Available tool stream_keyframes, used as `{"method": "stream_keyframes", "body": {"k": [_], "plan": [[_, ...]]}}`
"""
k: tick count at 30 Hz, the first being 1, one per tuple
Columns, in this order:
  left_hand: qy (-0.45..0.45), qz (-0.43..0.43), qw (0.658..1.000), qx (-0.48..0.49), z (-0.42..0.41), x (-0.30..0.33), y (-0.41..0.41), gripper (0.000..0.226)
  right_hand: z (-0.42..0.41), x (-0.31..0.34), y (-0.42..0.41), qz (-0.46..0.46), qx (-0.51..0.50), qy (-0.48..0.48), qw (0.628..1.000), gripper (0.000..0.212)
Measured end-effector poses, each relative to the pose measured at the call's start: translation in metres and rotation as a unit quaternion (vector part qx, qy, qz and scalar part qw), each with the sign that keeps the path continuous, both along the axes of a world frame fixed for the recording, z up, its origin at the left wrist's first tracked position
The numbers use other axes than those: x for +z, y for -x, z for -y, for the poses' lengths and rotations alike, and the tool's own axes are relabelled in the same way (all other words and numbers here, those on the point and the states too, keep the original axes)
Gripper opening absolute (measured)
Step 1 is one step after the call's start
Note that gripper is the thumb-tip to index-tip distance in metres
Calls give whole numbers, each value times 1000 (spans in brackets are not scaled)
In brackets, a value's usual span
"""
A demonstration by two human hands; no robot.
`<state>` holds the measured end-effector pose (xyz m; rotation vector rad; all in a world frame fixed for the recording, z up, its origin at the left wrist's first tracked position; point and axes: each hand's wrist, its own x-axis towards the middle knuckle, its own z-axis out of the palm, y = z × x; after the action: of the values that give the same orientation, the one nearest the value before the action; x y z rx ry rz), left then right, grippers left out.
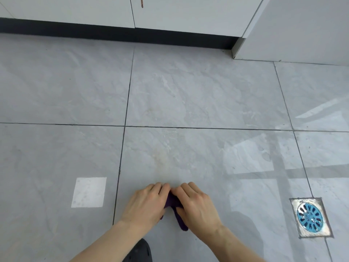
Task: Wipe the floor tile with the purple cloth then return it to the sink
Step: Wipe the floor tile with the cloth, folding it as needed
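A purple cloth [172, 202] lies bunched on a grey marbled floor tile [198, 157], mostly covered by both hands. My left hand [146, 203] presses on its left side and my right hand [196, 204] on its right, fingers curled over it. A purple tail of the cloth sticks out toward me between the wrists. A faint pale-brown smudge marks the tile just ahead of the fingers. No sink is in view.
White cabinet doors [75, 10] with a dark kickboard [113, 32] run along the far side. A square floor drain [310, 217] with a blue grate sits at the right. A bright light patch [88, 191] lies left. A dark shoe [140, 251] shows at the bottom.
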<state>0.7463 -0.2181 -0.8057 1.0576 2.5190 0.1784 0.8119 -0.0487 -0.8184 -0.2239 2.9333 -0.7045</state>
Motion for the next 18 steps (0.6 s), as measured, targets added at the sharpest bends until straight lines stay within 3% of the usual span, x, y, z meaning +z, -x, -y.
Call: {"method": "stream_keyframes", "body": {"k": [2, 4, 6, 10, 18], "plan": [[7, 27, 1000, 0, 0, 5, -6, 64, 0, 2, -6, 20, 7, -2, 1000, 37], [-4, 47, 999, 25, -3, 14, -8, 49, -2, 7, -8, 55, 24, 4, 998, 36], [-6, 116, 992, 46, -4, 21, -7, 38, -8, 17, -6, 110, 45, 10, 993, 34], [-34, 241, 965, 98, 2, 32, -5, 43, -21, 41, 11, 247, 67, 35, 966, 36], [-125, 211, 948, 205, 13, 49, 8, 42, -17, 58, 35, 202, -5, 102, 974, 31]]}}
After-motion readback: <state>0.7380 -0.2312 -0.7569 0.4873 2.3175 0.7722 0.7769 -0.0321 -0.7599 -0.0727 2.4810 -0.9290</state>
